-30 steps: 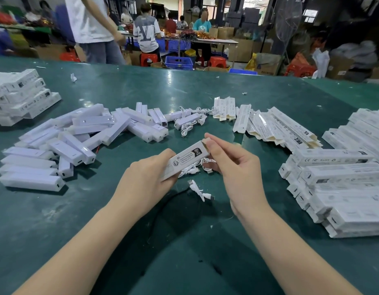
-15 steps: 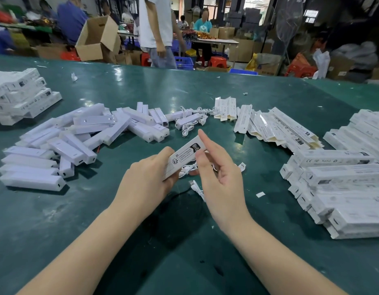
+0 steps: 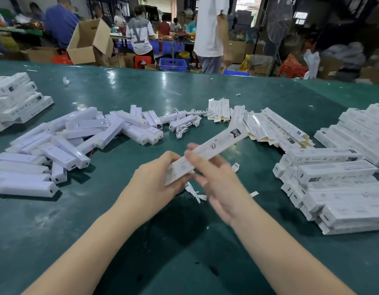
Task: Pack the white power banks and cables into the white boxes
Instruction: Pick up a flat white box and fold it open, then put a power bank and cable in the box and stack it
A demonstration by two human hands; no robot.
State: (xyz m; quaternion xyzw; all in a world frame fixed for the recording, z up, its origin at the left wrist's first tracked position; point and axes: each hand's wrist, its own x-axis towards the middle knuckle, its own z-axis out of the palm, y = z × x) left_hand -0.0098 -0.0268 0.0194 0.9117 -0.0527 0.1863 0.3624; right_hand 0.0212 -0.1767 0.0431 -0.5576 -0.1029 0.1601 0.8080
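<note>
A long white box [image 3: 218, 143] is held above the green table [image 3: 180, 248], slanting up to the right. My left hand [image 3: 154, 184] grips its near end. My right hand [image 3: 220, 188] is blurred by motion, and its fairly straight fingers touch the box near the middle. A small white cable [image 3: 195, 192] lies on the table under my hands. Loose white power banks [image 3: 78, 135] are heaped at the left. More coiled cables [image 3: 184, 124] lie behind them at the centre. Flat unfolded white boxes [image 3: 269, 128] fan out at the right centre.
Closed white boxes [image 3: 337, 188] are stacked at the right, and another stack [image 3: 14, 99] stands at the far left. Paper scraps [image 3: 235, 167] dot the table. Beyond the far edge, a person in a white shirt [image 3: 209, 33] walks among seated workers and cardboard cartons [image 3: 88, 41].
The box has swung out longer toward the upper right in my left hand. My right hand has slid down along it and is moving fast. The person behind walked to the right.
</note>
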